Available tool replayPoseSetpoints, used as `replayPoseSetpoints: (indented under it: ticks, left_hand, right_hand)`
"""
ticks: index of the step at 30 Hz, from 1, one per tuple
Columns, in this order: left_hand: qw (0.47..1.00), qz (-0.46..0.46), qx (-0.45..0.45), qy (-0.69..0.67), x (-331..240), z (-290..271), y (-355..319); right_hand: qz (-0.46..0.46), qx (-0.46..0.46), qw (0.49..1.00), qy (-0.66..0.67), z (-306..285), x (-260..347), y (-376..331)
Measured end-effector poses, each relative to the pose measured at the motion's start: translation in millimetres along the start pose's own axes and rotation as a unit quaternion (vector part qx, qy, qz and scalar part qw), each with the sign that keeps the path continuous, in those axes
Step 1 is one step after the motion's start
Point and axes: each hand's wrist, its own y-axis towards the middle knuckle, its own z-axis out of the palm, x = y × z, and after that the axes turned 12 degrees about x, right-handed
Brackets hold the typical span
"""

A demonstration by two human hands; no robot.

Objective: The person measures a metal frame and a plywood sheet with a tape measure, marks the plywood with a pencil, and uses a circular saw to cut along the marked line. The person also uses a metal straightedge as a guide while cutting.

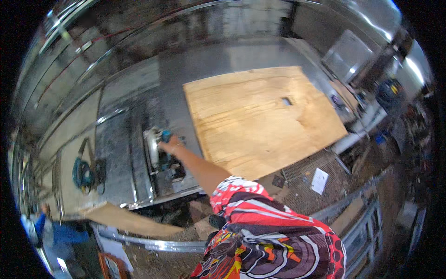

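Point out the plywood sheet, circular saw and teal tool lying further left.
Plywood sheet (261,122), head view: its upper face.
Circular saw (154,148), head view: silver guard.
Teal tool (82,174), head view: its body.

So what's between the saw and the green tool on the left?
Between the saw and the green tool are long shiny strips and a stretch of dark sheet. The head view shows it.

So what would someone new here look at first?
Probably the large, pale yellow wooden sheet just right of the middle. Then the bright red, white and black patterned shirt at the bottom, and the teal and silver power tool left of the sheet, with the person's grip on it.
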Motion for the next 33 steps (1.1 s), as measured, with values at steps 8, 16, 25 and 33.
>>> replayPoseSetpoints:
  ticks: [8, 16, 25, 33]
  left_hand:
    - [0.986, 0.071, 0.048, 0.141, -68.1, -22.9, 74.3]
    - [0.93, 0.255, 0.105, 0.243, -151.8, 69.4, 123.7]
    - [0.783, 0.428, -0.041, 0.45, -267.2, 280.5, 51.1]
    - [0.925, 0.117, 0.256, -0.255, -320.3, 400.9, 10.1]
  right_hand:
    - [-0.154, 0.13, 0.955, -0.218, -23.5, -19.2, -139.3]
    - [-0.241, 0.253, 0.92, -0.176, -112.7, -55.8, -260.4]
    - [-0.048, 0.152, 0.986, 0.054, -387.6, -260.3, -466.8]
    - [0.136, -0.267, 0.954, 0.021, -541.9, -380.0, -596.5]
